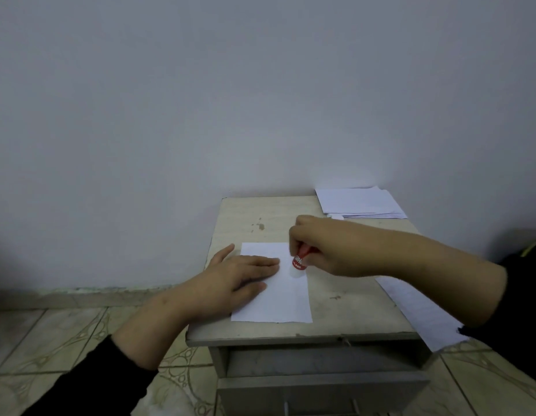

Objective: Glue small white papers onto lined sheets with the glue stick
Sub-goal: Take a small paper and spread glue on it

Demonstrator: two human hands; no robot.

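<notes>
A white sheet (281,298) lies in the middle of a small worn table (251,217). My left hand (239,277) rests flat on the sheet's left half with straight fingers, pressing it down. My right hand (324,247) grips a red glue stick (299,261), held tip down on the upper right part of the sheet. A stack of white papers (361,202) sits at the table's back right corner. Another sheet (423,313) lies along the right edge under my right forearm and hangs over the table's edge.
The table stands against a plain grey wall (230,100), with a drawer front (321,388) below its top. Patterned floor tiles (65,334) stretch out to the left. Bare tabletop shows behind the sheet and to its right.
</notes>
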